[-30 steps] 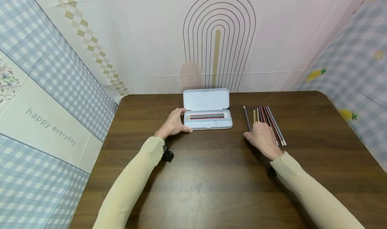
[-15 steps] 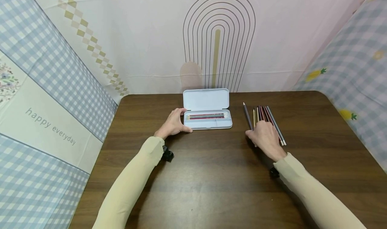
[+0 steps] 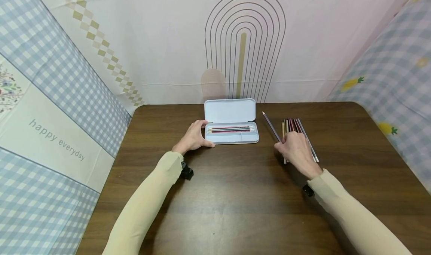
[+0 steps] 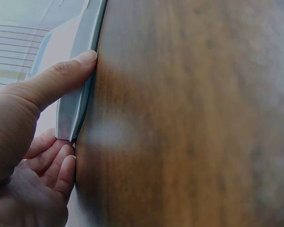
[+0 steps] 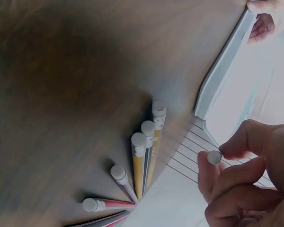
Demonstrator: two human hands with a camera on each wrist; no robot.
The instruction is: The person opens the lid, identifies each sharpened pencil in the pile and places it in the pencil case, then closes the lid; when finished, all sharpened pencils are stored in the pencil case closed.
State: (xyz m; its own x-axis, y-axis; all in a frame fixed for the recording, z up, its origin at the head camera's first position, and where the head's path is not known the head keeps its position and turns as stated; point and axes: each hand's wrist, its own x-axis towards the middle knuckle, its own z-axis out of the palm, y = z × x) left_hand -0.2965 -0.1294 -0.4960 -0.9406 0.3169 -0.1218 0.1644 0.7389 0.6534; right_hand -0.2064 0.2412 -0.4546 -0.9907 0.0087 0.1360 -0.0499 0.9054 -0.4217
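Note:
An open white pencil case lies near the table's back edge, its lid tipped back. Several pencils lie lengthwise in its rear compartment. My left hand holds the case by its left end, thumb along the front side and fingers around the corner. Between thumb and fingertips, my right hand pinches a dark pencil near its white eraser end. The tip of that pencil points up and left towards the case. Below the hand lie several loose pencils, partly hidden in the head view.
The brown wooden table stretches in front of both hands. A white patterned cloth hangs right behind its back edge. Blue checked cloths hang at the left and right.
My right hand has picked one dark pencil out from beside the others, and its tip has swung left towards the case. The left hand and the case have stayed put.

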